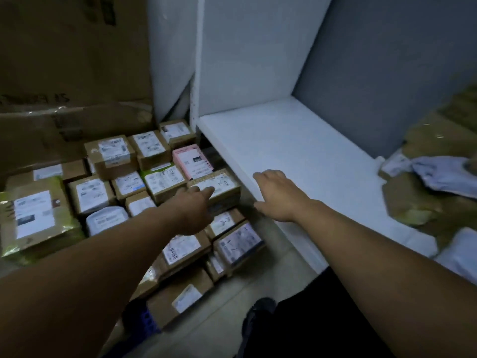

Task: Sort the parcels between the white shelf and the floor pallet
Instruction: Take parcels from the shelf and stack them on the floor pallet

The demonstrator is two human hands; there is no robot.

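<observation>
Parcel (222, 184) under left hand (193, 208) (perhaps touching); right hand (278, 195) spread.

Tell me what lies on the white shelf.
Crumpled brown packages lie at the white shelf's right end, a grey-white mailer bag atop them. The right hand hovers over its front edge. Anything beneath the packages is covered.

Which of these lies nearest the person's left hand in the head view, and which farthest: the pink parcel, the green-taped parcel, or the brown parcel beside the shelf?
1. The brown parcel, at the fingertips of the left hand, next to the white shelf.
2. The pink parcel, just behind the brown one.
3. The green-taped parcel, at the pile's far left.
</observation>
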